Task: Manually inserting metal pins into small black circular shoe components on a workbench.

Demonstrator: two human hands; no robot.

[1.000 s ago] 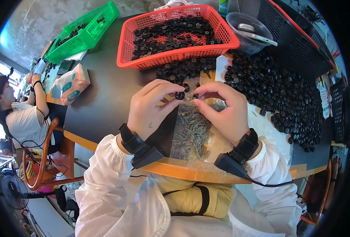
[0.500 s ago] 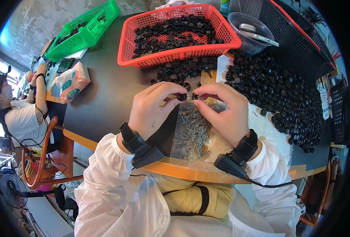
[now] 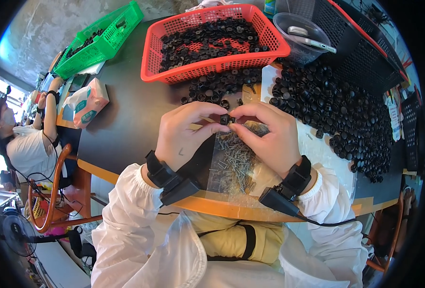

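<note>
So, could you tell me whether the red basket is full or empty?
Partly full: small black parts cover the floor of the red basket, well below its rim.

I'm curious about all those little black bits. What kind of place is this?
Probably a small workshop where parts get put together by hand. The dark table holds a red basket and a big pile of black caps, with screws under the hands, and another person works nearby.

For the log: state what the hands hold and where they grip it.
Both the left hand and right hand pinch one small black round part by its opposite sides, between fingertips.
</note>
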